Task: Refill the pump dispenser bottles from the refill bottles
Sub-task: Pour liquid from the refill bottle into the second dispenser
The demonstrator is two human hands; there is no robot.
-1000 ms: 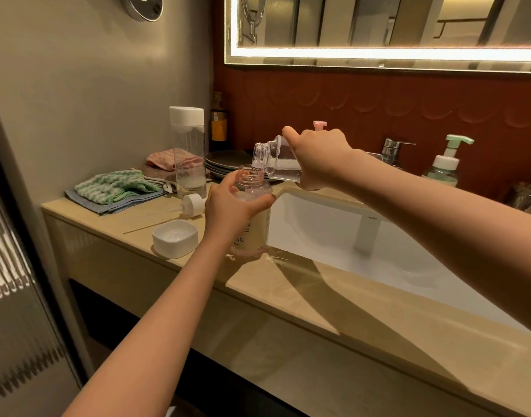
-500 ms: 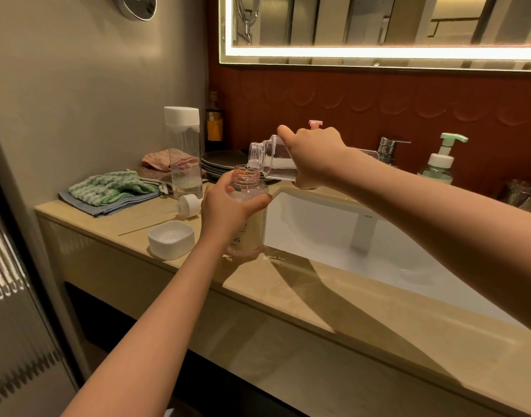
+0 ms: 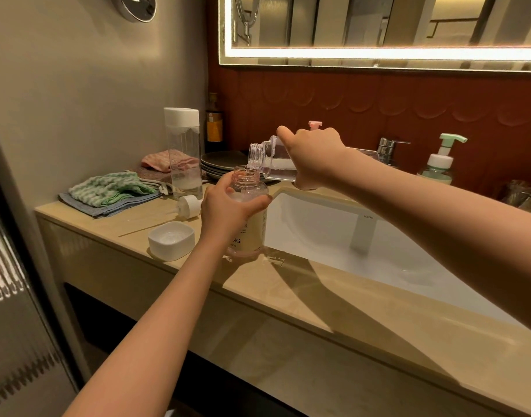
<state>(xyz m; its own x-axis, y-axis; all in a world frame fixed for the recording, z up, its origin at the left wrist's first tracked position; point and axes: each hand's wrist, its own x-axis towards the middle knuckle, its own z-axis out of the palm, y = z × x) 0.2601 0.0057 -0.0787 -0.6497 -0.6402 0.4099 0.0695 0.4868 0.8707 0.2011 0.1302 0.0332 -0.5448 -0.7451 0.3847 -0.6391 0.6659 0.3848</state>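
Note:
My left hand (image 3: 228, 203) grips an open, clear dispenser bottle (image 3: 248, 227) that stands on the beige counter (image 3: 288, 284) left of the sink. Yellowish liquid fills its lower part. My right hand (image 3: 314, 156) holds a clear refill bottle (image 3: 268, 162) tipped almost flat, its threaded mouth just over the dispenser's neck, clear liquid inside. The unscrewed white pump head (image 3: 188, 206) lies on the counter to the left. A second dispenser with a green pump (image 3: 439, 162) stands behind the sink. A pink pump tip (image 3: 315, 124) shows behind my right hand.
A white square lid or dish (image 3: 171, 240) sits left of the dispenser. Behind it stand a tall clear bottle with a white cap (image 3: 184, 152), folded cloths (image 3: 110, 189), stacked dark plates (image 3: 223, 165) and an amber bottle (image 3: 213, 124). The white sink (image 3: 378, 236) and faucet (image 3: 389, 147) lie right.
The refill bottle has tipped slightly further, its mouth now lower and closer over the dispenser's neck. Both hands keep their hold and the dispenser stays in place.

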